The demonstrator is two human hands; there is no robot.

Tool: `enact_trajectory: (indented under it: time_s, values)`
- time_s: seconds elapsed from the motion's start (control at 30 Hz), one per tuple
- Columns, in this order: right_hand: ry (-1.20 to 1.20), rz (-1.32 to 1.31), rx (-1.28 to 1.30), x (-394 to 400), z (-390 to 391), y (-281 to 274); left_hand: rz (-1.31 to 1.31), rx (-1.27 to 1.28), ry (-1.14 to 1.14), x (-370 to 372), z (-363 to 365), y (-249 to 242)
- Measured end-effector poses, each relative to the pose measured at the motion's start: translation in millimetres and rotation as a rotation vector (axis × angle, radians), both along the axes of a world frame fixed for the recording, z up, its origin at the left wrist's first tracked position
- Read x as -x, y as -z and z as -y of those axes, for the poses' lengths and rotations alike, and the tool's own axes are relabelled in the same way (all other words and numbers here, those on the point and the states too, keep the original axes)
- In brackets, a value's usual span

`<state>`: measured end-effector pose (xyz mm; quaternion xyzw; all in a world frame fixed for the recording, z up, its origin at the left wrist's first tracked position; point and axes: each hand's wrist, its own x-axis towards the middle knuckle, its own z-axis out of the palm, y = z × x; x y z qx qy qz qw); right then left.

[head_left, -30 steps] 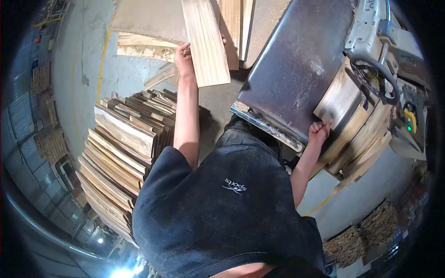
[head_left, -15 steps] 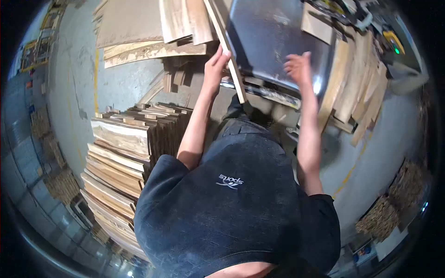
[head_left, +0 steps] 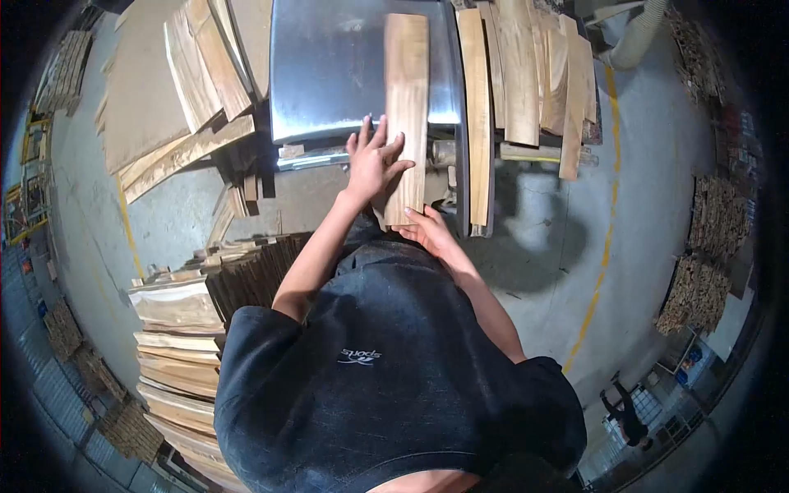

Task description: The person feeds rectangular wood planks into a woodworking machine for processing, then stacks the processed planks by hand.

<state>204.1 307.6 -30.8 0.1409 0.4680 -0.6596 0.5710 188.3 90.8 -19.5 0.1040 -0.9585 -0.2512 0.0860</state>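
Board (head_left: 408,107) in right hand (head_left: 426,231); left hand (head_left: 371,167) alongside

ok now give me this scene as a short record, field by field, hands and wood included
held board: far end over the metal table, contact unclear
left hand: open, fingers spread, at the held board's left edge
right hand: grips the near end, thumb on top
right of table: several loose boards, roughly side by side
left of table: more boards on a brown panel
lower left: large stack of boards
background: another person, lower right
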Motion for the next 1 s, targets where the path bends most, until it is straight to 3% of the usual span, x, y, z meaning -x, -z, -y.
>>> enact_trajectory:
  time_s: [0.1,0.2,0.27,0.33,0.47,0.57,0.67,0.73,0.83,0.9,0.93,1.0]
  values:
    - [0.302,0.078,0.047,8,9,11,0.002,-0.026,0.035,50,6,5]
    - [0.423,0.125,-0.041,42,31,9,-0.084,-0.058,0.028,101,19,14]
    - [0.233,-0.099,-0.276,72,53,-11,-0.006,-0.068,0.031,134,31,14]
    - [0.227,-0.163,-0.374,102,65,0,-0.07,-0.092,-0.011,162,38,8]
    - [0.321,-0.039,-0.49,139,88,-2,-0.133,-0.181,0.046,194,73,10]
    - [0.407,-0.008,-0.433,154,99,3,-0.359,-0.234,-0.199,214,132,-19]
    - [0.494,0.151,-0.331,177,113,3,-0.33,-0.002,-0.649,243,196,-24]
    - [0.555,0.083,-0.413,187,131,2,-0.249,-0.017,-0.673,251,245,-6]
    - [0.591,0.072,-0.383,207,146,3,-0.089,0.031,-0.59,235,280,-24]
    - [0.569,0.074,-0.347,219,152,4,-0.035,-0.175,-0.494,203,283,-39]
    - [0.566,0.074,-0.311,229,156,6,-0.188,-0.404,-0.452,185,283,-31]
    - [0.553,0.13,-0.254,250,156,23,-0.22,-1.207,-0.412,139,276,-30]
